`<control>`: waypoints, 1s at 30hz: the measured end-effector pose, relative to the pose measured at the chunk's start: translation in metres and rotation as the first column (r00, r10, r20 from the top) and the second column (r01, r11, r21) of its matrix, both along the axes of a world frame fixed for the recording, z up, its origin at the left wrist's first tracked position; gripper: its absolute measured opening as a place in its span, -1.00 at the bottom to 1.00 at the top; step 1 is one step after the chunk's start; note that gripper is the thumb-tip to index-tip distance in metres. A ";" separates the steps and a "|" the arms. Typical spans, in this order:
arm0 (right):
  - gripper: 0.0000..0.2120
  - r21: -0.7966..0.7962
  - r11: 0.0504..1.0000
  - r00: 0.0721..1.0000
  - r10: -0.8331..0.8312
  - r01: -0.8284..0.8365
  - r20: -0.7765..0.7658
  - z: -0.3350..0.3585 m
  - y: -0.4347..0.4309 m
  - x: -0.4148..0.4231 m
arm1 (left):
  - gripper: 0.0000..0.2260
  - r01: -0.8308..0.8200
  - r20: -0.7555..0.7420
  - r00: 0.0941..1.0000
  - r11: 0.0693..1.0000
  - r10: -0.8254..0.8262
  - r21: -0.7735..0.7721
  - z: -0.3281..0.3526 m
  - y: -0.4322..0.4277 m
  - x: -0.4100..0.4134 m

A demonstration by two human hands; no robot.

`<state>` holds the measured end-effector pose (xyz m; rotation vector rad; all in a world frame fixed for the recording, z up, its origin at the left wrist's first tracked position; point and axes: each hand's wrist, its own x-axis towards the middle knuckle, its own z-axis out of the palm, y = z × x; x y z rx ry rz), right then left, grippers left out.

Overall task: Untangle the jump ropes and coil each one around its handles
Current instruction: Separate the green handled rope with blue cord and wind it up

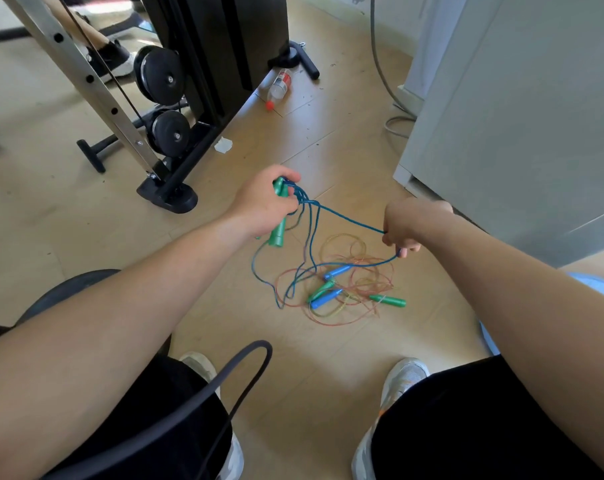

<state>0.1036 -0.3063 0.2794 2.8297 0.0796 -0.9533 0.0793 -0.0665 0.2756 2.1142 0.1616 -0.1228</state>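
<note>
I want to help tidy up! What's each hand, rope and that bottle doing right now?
Left hand: grips green handles.
Right hand: pinches blue rope.
Blue rope: stretched between both hands, rest trailing into the floor pile.
Orange rope: tangled on floor among loose handles.
Bottle: lying on its side, red cap on.

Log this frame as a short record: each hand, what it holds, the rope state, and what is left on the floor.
left hand: grips at least one green handle, with rope bunched at its top
right hand: pinches the blue rope, stretched between both hands
floor pile: blue and orange ropes tangled, with two blue handles and two loose green handles
progress: blue rope trails down into the pile; nothing neatly coiled yet
background: plastic bottle lying by the gym machine
</note>
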 end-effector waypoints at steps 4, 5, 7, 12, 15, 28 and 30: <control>-0.80 -0.104 0.995 0.999 -0.010 0.006 -0.031 0.001 -0.006 -0.001 | -0.67 -0.075 0.028 0.997 0.996 0.076 -0.044 0.005 0.003 0.001; -0.80 -0.139 0.990 0.998 -0.008 -0.001 -0.058 0.002 -0.008 -0.003 | -0.68 -0.081 0.037 0.996 0.996 0.082 -0.033 0.008 0.006 0.002; -0.84 -0.153 0.988 0.992 0.012 -0.031 -0.123 0.001 -0.009 -0.004 | -0.70 -0.029 0.035 0.999 1.000 0.029 -0.006 0.012 0.012 0.003; -0.24 0.205 0.971 0.992 0.119 -0.122 0.028 -0.003 0.008 0.001 | -0.69 0.181 0.032 0.983 0.982 -0.180 -0.047 0.021 -0.001 -0.006; -0.36 0.635 0.760 0.983 0.021 -0.135 0.183 0.012 0.034 -0.004 | -0.68 0.295 0.067 0.954 0.955 -0.292 -0.038 0.025 -0.016 -0.013; -0.75 0.916 0.353 0.980 -0.016 0.189 -0.196 0.014 0.057 -0.028 | -0.75 0.003 0.185 0.982 0.973 0.040 -0.230 0.032 -0.031 -0.017; -0.82 0.931 0.343 0.992 -0.026 0.128 -0.126 0.015 0.062 -0.032 | -0.77 -0.018 0.184 0.980 0.963 0.070 -0.268 0.031 -0.037 -0.019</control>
